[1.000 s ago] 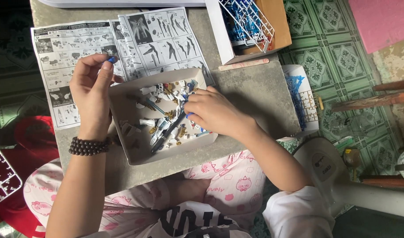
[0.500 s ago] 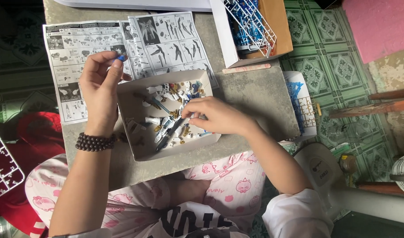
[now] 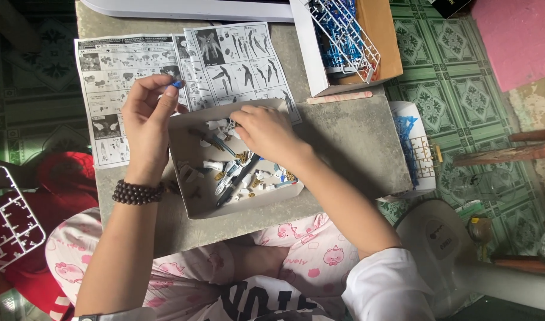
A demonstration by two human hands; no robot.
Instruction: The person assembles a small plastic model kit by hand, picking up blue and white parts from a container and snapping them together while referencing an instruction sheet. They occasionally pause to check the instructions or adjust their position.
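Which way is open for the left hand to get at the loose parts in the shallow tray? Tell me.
Probably yes, from the tray's left side. The left hand hovers beside the open tray, pinching a small blue piece. The right hand covers only the upper middle, leaving the loose parts exposed.

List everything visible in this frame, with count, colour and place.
instruction sheet: one, black-and-white, far left of table
shallow tray: one, grey-white, table centre, holding small model parts
small blue part: one, in left fingertips
cardboard box: one, brown, far right, holding blue and white part frames
white part frame: one, left of table
bead bracelet: one, dark, left wrist
left hand: raised over sheet
right hand: reaching into tray
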